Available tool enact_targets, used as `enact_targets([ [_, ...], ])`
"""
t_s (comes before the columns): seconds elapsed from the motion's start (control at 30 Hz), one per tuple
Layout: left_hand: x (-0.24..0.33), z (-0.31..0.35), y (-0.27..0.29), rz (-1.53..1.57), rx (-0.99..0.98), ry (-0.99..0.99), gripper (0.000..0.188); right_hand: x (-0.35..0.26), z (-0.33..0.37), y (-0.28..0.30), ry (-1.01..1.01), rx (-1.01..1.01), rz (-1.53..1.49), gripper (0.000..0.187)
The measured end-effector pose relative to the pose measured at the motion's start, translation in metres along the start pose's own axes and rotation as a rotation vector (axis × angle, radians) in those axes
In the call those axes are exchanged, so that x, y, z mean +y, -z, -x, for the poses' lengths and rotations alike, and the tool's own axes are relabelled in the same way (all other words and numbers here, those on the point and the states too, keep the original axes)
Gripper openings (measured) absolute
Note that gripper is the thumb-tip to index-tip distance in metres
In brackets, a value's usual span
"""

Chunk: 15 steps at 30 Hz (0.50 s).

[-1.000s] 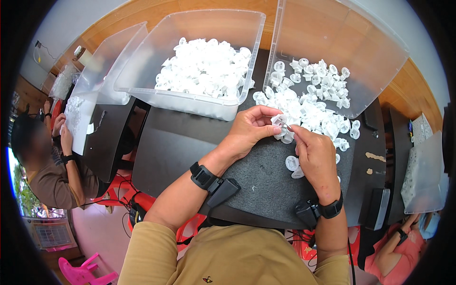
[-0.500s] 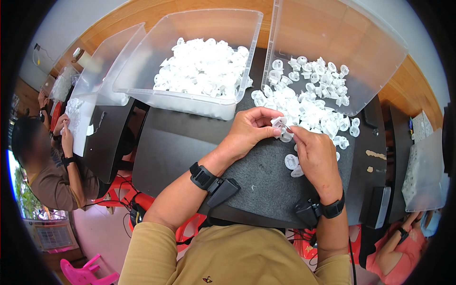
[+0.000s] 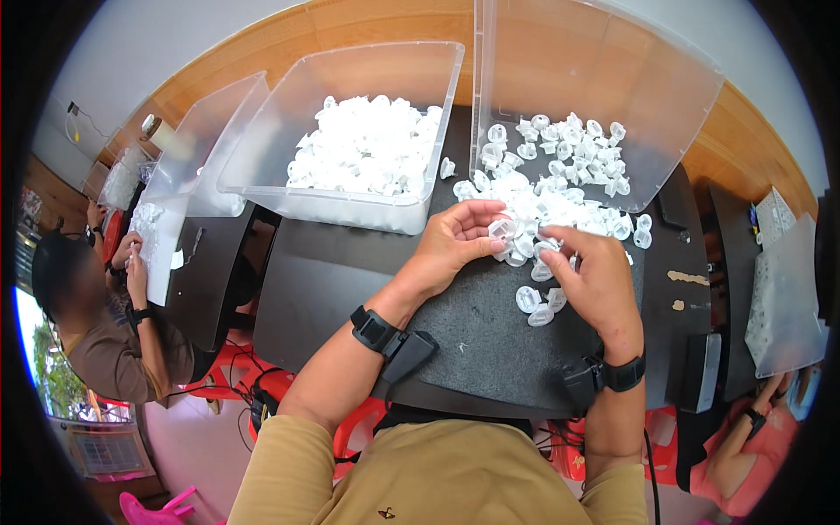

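In my left hand (image 3: 457, 245), thumb and fingers are closed around the edge of a small white plastic part (image 3: 502, 229) with a round face. My right hand (image 3: 599, 271) is over the near right side of a heap of similar parts (image 3: 577, 210). Its thumb and forefinger are apart beside another white part (image 3: 544, 248); whether they touch it I cannot tell. Three loose parts (image 3: 540, 315) lie on the dark mat (image 3: 490, 341) just below my right hand. Both wrists wear black straps with small boxes.
A clear bin (image 3: 332, 206) full of white parts stands at the far left of the table. Another clear bin (image 3: 604, 52) lies tipped, its parts spilling toward me. A grey-black box (image 3: 702, 372) sits at the right edge. People work at tables on both sides.
My right hand has come away from the part in my left hand, its fingers spreading over the heap. The view has shifted slightly, and one more loose part shows on the mat.
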State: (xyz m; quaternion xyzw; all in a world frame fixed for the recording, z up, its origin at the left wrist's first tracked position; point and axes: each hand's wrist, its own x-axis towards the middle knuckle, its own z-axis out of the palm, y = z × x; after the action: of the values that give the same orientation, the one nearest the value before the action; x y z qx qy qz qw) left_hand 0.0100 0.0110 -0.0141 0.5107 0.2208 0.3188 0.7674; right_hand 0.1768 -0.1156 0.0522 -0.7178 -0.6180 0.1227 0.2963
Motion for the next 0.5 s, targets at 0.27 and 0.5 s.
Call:
enact_targets([
  [0.27, 0.008, 0.001, -0.005, -0.125, -0.133, 0.016, 0.032, 0.007, -0.015, -0.028, -0.03, 0.106, -0.596, 0.01],
  [0.5, 0.003, 0.003, -0.003, -0.076, -0.099, 0.025, 0.042, 0.012, -0.02, -0.035, -0.194, -0.026, -0.86, 0.009],
])
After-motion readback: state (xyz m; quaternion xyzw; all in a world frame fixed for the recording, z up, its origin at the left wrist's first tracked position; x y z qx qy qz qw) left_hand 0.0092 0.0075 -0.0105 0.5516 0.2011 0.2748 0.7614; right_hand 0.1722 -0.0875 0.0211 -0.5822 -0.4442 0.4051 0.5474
